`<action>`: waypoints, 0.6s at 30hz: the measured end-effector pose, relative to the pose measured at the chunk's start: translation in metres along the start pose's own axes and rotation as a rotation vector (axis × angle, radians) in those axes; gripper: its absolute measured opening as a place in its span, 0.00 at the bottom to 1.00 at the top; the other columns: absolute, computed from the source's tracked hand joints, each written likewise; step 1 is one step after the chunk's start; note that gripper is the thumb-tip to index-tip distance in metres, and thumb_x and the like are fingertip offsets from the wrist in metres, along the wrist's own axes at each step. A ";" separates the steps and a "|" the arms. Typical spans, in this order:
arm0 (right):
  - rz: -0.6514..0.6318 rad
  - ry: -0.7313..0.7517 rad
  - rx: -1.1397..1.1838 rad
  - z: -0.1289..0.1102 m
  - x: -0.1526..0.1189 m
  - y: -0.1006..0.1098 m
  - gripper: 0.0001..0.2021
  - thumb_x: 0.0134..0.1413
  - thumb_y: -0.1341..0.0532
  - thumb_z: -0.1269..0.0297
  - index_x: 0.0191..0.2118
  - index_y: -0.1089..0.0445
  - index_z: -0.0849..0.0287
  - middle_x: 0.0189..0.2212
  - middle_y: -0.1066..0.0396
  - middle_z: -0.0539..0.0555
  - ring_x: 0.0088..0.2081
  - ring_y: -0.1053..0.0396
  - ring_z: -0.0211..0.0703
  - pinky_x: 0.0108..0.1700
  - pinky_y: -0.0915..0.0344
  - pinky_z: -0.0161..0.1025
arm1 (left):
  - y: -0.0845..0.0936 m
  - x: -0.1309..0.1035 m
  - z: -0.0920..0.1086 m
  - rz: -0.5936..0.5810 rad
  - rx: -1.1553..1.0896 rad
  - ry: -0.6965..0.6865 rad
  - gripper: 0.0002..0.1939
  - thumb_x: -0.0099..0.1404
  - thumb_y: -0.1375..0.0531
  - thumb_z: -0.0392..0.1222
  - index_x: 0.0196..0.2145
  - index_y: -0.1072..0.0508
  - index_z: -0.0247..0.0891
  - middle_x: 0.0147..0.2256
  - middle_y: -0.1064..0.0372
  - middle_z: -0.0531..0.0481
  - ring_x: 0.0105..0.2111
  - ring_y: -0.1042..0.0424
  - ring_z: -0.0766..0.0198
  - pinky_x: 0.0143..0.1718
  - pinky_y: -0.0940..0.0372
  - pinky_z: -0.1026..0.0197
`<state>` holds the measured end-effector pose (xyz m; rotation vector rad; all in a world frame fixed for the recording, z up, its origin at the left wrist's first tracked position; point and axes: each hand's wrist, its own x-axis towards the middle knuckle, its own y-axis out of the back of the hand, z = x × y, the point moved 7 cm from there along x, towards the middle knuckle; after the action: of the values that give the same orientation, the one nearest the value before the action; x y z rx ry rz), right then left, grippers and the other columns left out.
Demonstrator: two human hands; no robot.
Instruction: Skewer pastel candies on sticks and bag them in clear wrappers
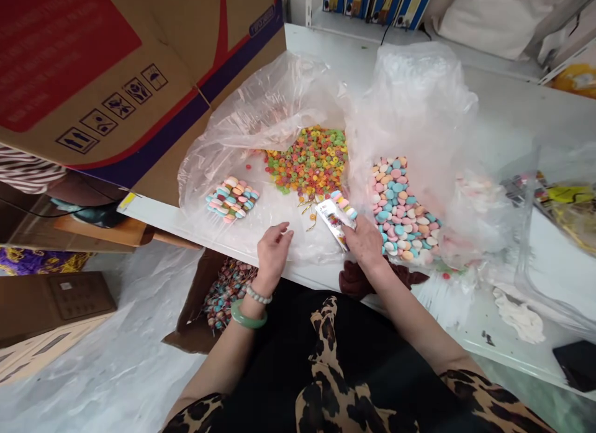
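Note:
My right hand [365, 241] grips a small printed card packet [334, 220] at the table's front edge, with a few pastel beads at its far end. My left hand [274, 251] hovers just left of it over clear plastic, fingers curled loosely with nothing in them. Beyond the hands lies a pile of small multicoloured ring beads [309, 161] on an open plastic bag. To the left sits a small cluster of pastel oval beads [231, 199]. To the right is a larger heap of pastel oval beads [401, 210] inside another clear bag [419, 97].
A big cardboard box [121, 66] overhangs the white table [512, 110] at the left. Below the table edge stands an open brown box of finished bead strings [224, 296]. Crumpled plastic bags [559, 197] and a white scrap [520, 318] lie at the right.

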<state>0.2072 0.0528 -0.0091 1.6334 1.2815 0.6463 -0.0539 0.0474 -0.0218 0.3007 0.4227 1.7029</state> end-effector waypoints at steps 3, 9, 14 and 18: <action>-0.058 0.001 -0.054 0.003 0.014 -0.009 0.11 0.51 0.40 0.57 0.37 0.29 0.57 0.37 0.27 0.61 0.38 0.32 0.51 0.36 0.44 0.41 | -0.016 -0.019 0.007 -0.102 0.475 -0.242 0.16 0.66 0.42 0.48 0.47 0.22 0.40 0.56 0.31 0.35 0.57 0.34 0.45 0.59 0.44 0.42; -0.068 -0.003 0.119 0.014 0.021 -0.024 0.08 0.49 0.43 0.59 0.26 0.31 0.56 0.29 0.28 0.53 0.32 0.35 0.45 0.32 0.47 0.38 | -0.020 -0.050 -0.032 -0.284 0.864 -0.467 0.28 0.69 0.47 0.50 0.64 0.38 0.41 0.65 0.45 0.35 0.68 0.55 0.40 0.63 0.70 0.28; -0.073 -0.020 0.258 0.022 0.026 -0.022 0.10 0.47 0.44 0.60 0.20 0.37 0.56 0.19 0.36 0.49 0.27 0.40 0.42 0.30 0.51 0.38 | 0.008 -0.051 -0.022 -0.200 0.728 -0.559 0.17 0.69 0.46 0.49 0.50 0.24 0.43 0.60 0.35 0.38 0.64 0.44 0.42 0.63 0.56 0.34; 0.119 0.078 0.337 0.020 0.022 -0.006 0.13 0.51 0.46 0.57 0.20 0.40 0.56 0.21 0.39 0.49 0.29 0.41 0.41 0.33 0.49 0.39 | -0.027 -0.070 0.037 -0.265 0.492 -0.755 0.13 0.69 0.44 0.47 0.41 0.23 0.39 0.41 0.26 0.40 0.43 0.27 0.54 0.48 0.36 0.50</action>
<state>0.2283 0.0664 -0.0260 1.9876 1.4156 0.5929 -0.0022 -0.0137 0.0022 1.1465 0.2868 1.0971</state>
